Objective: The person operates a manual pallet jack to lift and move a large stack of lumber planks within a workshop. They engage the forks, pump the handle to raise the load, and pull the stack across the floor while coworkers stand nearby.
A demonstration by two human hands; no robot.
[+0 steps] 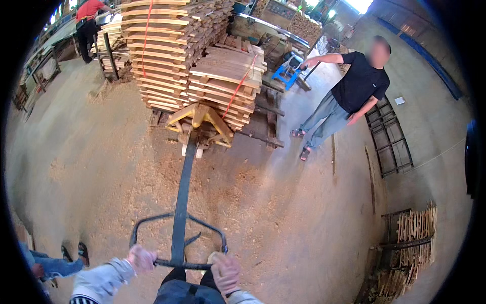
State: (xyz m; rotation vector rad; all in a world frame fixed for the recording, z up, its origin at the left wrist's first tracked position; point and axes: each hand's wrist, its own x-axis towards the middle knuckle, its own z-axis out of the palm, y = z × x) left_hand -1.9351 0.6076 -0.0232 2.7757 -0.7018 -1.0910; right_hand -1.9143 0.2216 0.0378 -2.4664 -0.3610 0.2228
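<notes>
Both of my gloved hands grip the black handle (188,265) of a yellow pallet jack (198,115). My left hand (141,259) is closed around the bar's left end, and my right hand (226,273) around its right end. From the handle a long dark shaft (183,202) runs forward to the jack's yellow body. Just beyond that body rise tall stacks of wooden slats (157,55), with a lower stack of boards (223,71) at their right. Red straps cross both stacks. The jack's forks are hidden beneath the load.
A person in a black shirt (365,81) stands right of the load, one arm stretched toward it. Another in red (89,10) is at the far left; jeans-clad legs (53,265) show at lower left. Black metal frame (389,136) and racked wood strips (415,243) lie right. Sawdust covers the floor.
</notes>
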